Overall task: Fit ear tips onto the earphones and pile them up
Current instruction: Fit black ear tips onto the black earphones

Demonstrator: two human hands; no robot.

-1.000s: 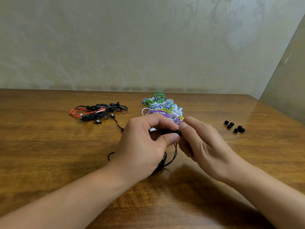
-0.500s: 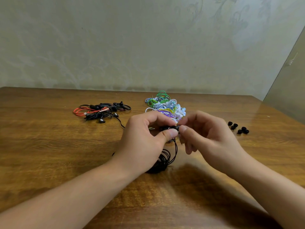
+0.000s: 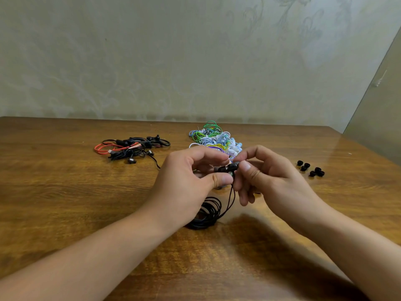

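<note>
Head view: fingers (image 3: pixel 219 180) hide most of black earbud (image 3: pixel 227 168)

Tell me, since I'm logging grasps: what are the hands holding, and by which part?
Both hands pinch one black earphone at its earbud end: the left hand grips the bud body, the right hand pinches its tip. Its coiled cable hangs to the table.
</note>
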